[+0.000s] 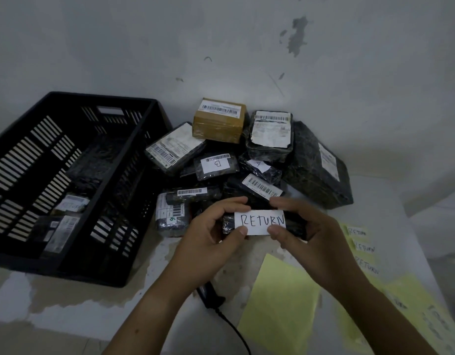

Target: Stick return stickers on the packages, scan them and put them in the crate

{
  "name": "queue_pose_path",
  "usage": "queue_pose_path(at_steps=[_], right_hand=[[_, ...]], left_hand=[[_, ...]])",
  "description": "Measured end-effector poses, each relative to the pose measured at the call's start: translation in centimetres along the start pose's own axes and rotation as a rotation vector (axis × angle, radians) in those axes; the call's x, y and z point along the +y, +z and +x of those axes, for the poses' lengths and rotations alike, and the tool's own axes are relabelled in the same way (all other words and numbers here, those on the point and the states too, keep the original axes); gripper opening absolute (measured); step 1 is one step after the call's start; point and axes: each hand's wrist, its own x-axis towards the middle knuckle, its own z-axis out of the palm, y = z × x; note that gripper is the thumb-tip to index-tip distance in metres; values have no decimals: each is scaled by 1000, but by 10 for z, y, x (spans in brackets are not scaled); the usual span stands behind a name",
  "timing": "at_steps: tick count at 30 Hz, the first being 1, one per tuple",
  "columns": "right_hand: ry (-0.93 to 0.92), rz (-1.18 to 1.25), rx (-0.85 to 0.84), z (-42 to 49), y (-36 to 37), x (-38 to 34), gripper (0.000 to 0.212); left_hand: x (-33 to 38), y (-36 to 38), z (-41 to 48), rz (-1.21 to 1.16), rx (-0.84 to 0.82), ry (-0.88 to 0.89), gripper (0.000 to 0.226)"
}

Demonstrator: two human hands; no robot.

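Package (227, 224) with a white RETURN sticker (259, 222) is being held just over the table (67, 311), before the pile (221, 165), right of the crate (100, 96). Left hand (208, 234) and right hand (307, 233) are both pinching its edges, thumbs pressing on the sticker.

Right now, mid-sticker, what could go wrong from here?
1. The RETURN sticker sits on the crinkled wrap of the held package, pinched between the left hand and right hand. It may crease or lift at the edges.
2. The scanner lies under the left forearm, and its cable trails toward the near edge. Reaching for the scanner could snag the cable.
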Motion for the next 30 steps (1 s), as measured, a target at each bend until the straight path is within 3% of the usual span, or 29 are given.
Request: queue_pose_path(at_steps=[8,14,18,25,30], right_hand=[[84,141,-22,10,-2,-1,18],[96,212,5,15,2,-8,28],[230,386,105,17,9,-9,27],[343,379,122,15,35,-6,18],[408,445,95,21,61,-12,16]], left_hand=[[8,-5,5,-50,-19,-117,30],[11,-10,8,13,19,-26,25],[9,-18,13,-23,46,-15,27],[3,-62,4,304,12,44,45],[-5,-150,-20,690,169,167,38]])
